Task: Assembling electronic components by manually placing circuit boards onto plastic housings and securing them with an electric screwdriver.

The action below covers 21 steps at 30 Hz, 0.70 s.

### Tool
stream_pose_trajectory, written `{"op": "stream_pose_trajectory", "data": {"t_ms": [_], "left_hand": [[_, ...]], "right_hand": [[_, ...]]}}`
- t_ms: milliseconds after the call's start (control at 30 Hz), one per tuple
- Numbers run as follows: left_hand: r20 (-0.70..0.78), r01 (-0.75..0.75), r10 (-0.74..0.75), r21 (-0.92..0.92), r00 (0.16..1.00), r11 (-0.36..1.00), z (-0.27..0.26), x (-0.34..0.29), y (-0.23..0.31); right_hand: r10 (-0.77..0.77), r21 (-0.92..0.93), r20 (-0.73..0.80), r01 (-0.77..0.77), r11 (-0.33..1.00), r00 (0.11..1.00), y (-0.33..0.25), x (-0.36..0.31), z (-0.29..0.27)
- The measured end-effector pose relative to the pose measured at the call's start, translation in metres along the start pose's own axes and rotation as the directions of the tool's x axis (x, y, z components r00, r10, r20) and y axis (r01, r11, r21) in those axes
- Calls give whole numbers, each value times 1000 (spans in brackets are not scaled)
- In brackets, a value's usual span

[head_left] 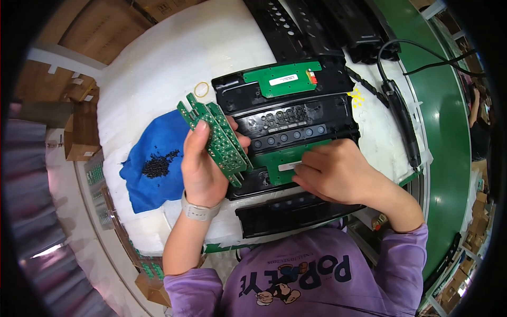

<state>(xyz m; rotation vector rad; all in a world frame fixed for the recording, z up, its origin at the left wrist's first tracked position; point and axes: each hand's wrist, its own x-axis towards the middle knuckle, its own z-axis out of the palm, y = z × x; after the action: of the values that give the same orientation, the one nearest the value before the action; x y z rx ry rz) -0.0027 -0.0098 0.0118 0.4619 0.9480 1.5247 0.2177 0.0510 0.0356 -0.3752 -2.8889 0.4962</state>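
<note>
Green circuit boards, a small overlapping stack, are pinched firmly in my left hand. My thumb presses their solder-dotted face and my fingertips curl round the far edge; the stack slants from upper left to lower right, its upper end jutting past my thumb and its lower end past my palm. My right hand is bent over another green board, fingers drawn together near its white label; I cannot tell whether they clasp anything. That board lies in a black panel, just right of the stack I hold.

Beyond it sits a middle panel with digit displays and a row of round buttons, then an upper panel bearing a fitted green board. Toward my body lies one more black panel. Left of my left hand, small black pieces are heaped on a blue cloth. A thin ring lies above the stack. Farther right, yellow bits and a corded black tool rest on the white table covering.
</note>
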Motion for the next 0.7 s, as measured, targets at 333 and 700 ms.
{"op": "stream_pose_trajectory", "data": {"t_ms": [333, 700], "left_hand": [[-187, -111, 102, -39, 977, 993, 28, -13, -1], [269, 148, -115, -106, 956, 983, 10, -16, 8]], "right_hand": [[-450, -349, -534, 298, 888, 716, -2, 94, -15], [-540, -346, -407, 422, 838, 737, 7, 83, -36]]}}
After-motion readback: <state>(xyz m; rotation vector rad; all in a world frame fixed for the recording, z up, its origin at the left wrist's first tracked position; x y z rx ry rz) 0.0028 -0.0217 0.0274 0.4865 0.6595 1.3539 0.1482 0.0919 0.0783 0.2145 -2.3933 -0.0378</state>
